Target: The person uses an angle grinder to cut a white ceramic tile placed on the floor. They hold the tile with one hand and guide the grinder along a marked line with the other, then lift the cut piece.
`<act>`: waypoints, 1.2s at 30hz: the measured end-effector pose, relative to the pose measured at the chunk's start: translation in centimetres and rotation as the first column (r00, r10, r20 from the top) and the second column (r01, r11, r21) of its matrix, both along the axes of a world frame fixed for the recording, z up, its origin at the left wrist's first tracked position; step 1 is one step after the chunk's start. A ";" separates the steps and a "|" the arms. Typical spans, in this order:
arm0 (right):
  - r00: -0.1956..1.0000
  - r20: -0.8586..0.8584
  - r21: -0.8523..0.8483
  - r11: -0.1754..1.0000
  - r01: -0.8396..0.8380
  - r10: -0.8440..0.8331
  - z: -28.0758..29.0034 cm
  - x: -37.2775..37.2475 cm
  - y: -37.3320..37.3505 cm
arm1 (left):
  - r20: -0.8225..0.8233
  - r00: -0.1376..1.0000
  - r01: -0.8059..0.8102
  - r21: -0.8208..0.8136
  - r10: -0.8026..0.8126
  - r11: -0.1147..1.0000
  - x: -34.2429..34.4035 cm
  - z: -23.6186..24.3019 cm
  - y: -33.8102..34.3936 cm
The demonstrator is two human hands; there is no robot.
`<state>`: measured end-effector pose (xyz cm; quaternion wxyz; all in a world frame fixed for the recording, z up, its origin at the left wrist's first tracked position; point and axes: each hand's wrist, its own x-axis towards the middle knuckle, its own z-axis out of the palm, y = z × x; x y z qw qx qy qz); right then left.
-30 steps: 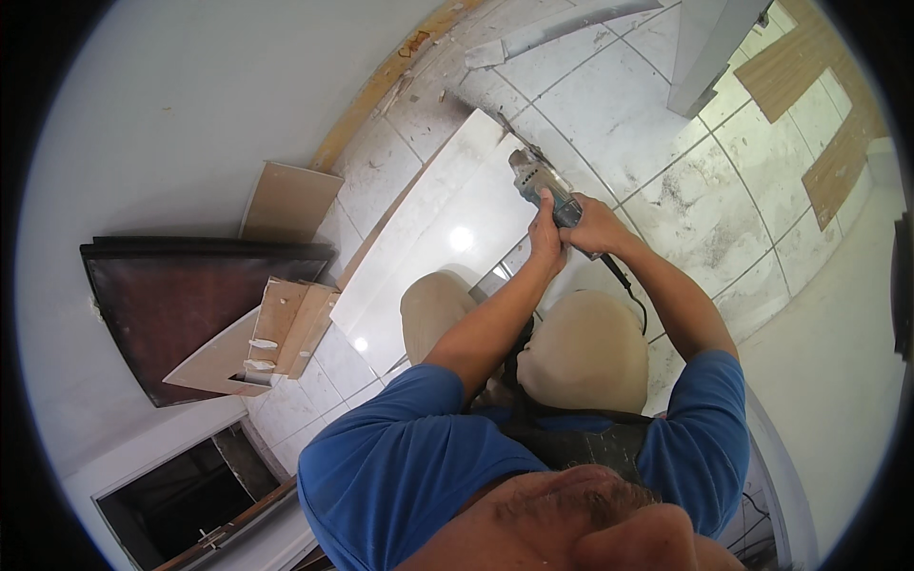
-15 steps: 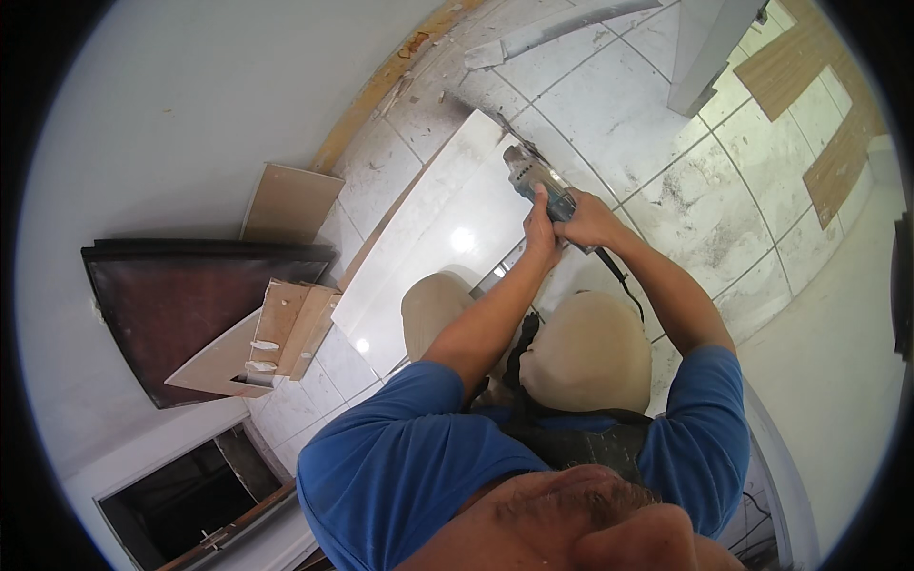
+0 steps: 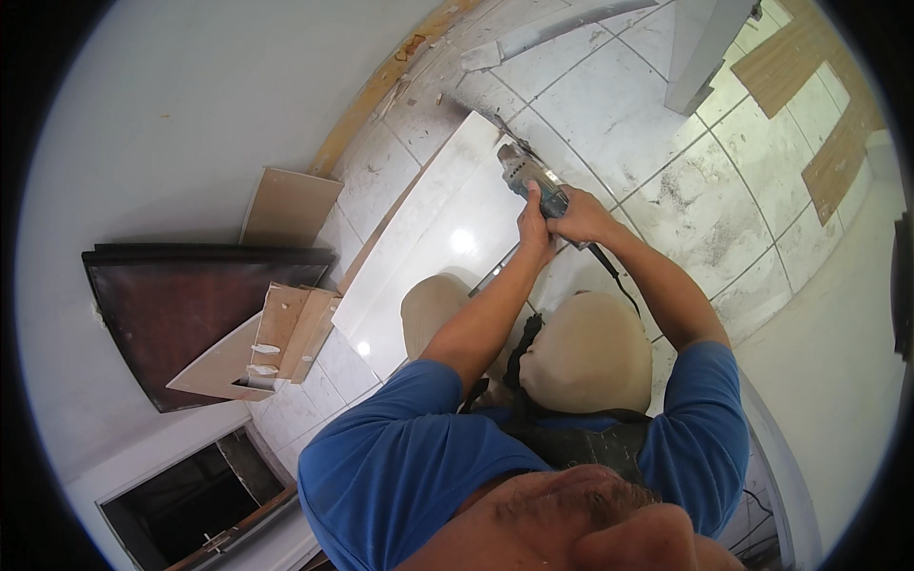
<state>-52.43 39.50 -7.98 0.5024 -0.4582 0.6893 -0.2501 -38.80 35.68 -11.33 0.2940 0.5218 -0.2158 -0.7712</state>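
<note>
Both of my hands are closed around the body of an angle grinder (image 3: 519,169), its head pointing away from me. My left hand (image 3: 535,228) wraps its near side, thumb along the top. Next to it, my right hand (image 3: 585,218) grips the rear part, where a black cord (image 3: 611,269) comes out. Beneath the grinder's head lies the right edge of a long, glossy white slab (image 3: 419,243). Dark dust shows by the slab's far corner. My hands and the tool hide the grinder's disc, and I cannot tell whether it touches the slab.
Against the left wall lean a dark framed panel (image 3: 181,314) and several wooden boards (image 3: 290,209). A grey-white post (image 3: 700,57) and wood-look planks (image 3: 785,71) are at the far right. A pale strip (image 3: 562,29) lies on the dusty tiles (image 3: 666,190). My knees flank the slab's near right edge.
Both hands and the angle grinder have shifted slightly left along the slab's right edge. The slab and surrounding things stay in place.
</note>
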 end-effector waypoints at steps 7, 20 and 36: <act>1.000 0.018 0.018 1.000 0.010 -0.010 -0.8 0.1 -0.3 | 0.044 0.999 0.011 0.015 -0.011 1.000 -0.2 0.4 -0.3; 1.000 0.012 0.002 1.000 0.018 -0.018 -0.8 0.2 -0.8 | 0.048 0.998 0.027 0.011 -0.028 1.000 0.1 -0.1 -0.9; 0.999 0.052 0.041 0.999 0.008 -0.010 1.0 -0.4 0.7 | -0.002 1.000 0.019 0.013 -0.019 1.000 -0.1 0.3 0.7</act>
